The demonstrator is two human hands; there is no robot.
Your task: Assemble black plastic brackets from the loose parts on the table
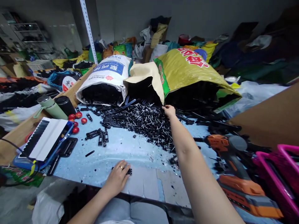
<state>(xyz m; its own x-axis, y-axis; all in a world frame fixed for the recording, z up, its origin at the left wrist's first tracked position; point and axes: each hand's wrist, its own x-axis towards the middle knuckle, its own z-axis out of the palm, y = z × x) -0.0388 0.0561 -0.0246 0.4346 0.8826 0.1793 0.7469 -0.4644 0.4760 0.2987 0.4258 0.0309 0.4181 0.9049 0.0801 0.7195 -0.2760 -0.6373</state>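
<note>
My right hand (169, 111) reaches far across the bench and pinches the lower corner of the beige paper sack (146, 73), whose dark mouth faces me. Near the front edge of the bench, my left hand (118, 178) bends over a small black plastic part (129, 171), mostly hidden under its fingers. Just left of my right forearm spreads a heap of black pieces with silvery pins (149, 119). A few black plastic links (102, 137) lie apart on the blue bench top (121, 149).
A white sack (109, 70) and a yellow sack (193, 70) flank the beige one. An orange cordless drill (233, 161) lies right of my forearm, beside pink baskets (277, 174). At left are red fruits (75, 130), a green flask (52, 107) and a blue tray (46, 166).
</note>
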